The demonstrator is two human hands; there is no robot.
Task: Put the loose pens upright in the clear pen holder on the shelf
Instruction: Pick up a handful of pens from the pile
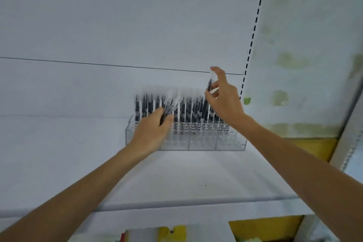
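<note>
We see the clear pen holder (202, 141) sitting toward the back of the white shelf (176, 179), with a broad strip of bare shelf between its front wall and the shelf's front edge. Black pens (188, 108) stand upright in its rear rows, while the rows nearer us show open holes, though motion blur softens them. The left hand (151, 131) is in front of the holder's left part, fingers curled round a bundle of loose pens (170, 102) that fans up and to the right. The right hand (224, 100) is above the holder's right end, pinching a single pen (209, 84) roughly upright between thumb and fingers, forefinger raised at its clear top. Just right of that hand runs the slotted upright (253, 31) that bounds the shelf.
</note>
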